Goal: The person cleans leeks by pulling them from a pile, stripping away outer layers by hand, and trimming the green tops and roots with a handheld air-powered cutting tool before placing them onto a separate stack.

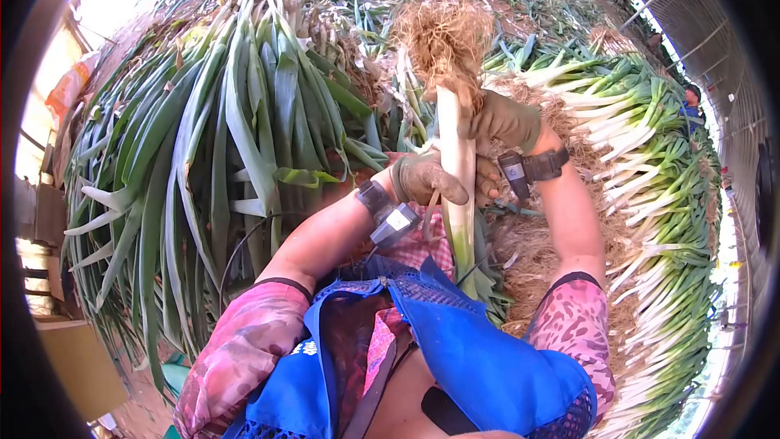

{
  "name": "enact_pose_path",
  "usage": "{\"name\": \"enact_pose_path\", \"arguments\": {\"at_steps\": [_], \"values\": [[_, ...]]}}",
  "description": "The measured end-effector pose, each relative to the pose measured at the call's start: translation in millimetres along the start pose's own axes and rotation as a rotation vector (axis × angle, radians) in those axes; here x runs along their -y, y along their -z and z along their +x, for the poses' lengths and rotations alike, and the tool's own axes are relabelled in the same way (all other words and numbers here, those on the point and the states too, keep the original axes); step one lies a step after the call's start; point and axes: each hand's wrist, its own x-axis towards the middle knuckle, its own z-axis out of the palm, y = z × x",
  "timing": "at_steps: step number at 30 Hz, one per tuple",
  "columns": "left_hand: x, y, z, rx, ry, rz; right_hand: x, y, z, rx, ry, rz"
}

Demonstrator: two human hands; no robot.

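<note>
A thick leek (457, 142) stands nearly upright in front of my body, its bushy brown roots (445, 36) at the top and its green leaves hanging towards my lap. Gloved, my left hand (429, 178) is closed around the middle of the white shank, thumb across the front and fingertips showing on the far side. Higher up, just below the roots, my right hand (508, 123), also gloved, is closed against the shank's right side. Its fingertips are partly hidden. Both wrists carry strapped dark devices.
A large heap of untrimmed leeks (203, 138) with long drooping leaves lies to my left. At my right, a long curved row of pale leeks (642, 187) lies beside a pile of dry roots and husks (540, 256). Leaf scraps cover the ground ahead.
</note>
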Motion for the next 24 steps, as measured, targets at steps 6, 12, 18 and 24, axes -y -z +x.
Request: {"name": "enact_pose_path", "arguments": {"at_steps": [6,12,18,24], "values": [[21.6,13.9,10.9,-0.056,0.187,0.022,46.3,52.2,-27.0,-0.091,-0.282,-0.491],[55.4,-3.9,52.4,-0.114,0.226,0.189,116.6,108.9,-80.1,-0.487,-0.459,-1.174],[132.5,2.7,49.9,-0.212,0.314,0.455,210.5,170.7,-258.0,-0.981,-0.499,-1.189],[189.2,-21.8,76.0,-0.306,0.454,0.515,202.5,-2.3,-251.7,-0.839,-0.439,-1.027]]}}
